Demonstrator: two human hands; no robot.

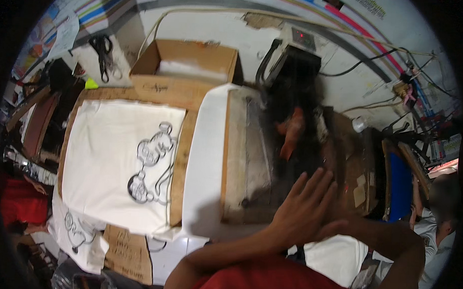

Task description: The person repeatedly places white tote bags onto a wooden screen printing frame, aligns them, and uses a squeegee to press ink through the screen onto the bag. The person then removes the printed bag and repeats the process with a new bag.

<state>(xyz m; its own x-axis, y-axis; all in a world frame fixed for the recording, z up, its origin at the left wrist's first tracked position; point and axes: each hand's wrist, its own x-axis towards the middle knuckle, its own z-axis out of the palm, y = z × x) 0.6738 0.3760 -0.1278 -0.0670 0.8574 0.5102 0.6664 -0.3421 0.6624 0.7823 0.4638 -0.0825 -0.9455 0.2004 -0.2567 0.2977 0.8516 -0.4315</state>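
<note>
My left hand (305, 204) reaches across to the right of the middle. Its fingers are stretched out and nothing shows in them. Close against it is my right hand (338, 213), coming from the right, its fingers mostly hidden and dark. Both hands are just in front of a dark machine (295, 70) that looks like a heat press, with a control box and a small red display. An orange-brown piece (293, 129) sits on the machine. To the left, white cloth (106, 155) printed with black cartoon line figures lies flat on a wooden board (178, 193).
An open cardboard box (186, 61) stands behind the board. White sheeting (202, 169) lies between board and machine. Below are lettered cardboard (128, 255) and another printed cloth (78, 236). Cables (356, 67) run along the wall. Other people are at the far left and right.
</note>
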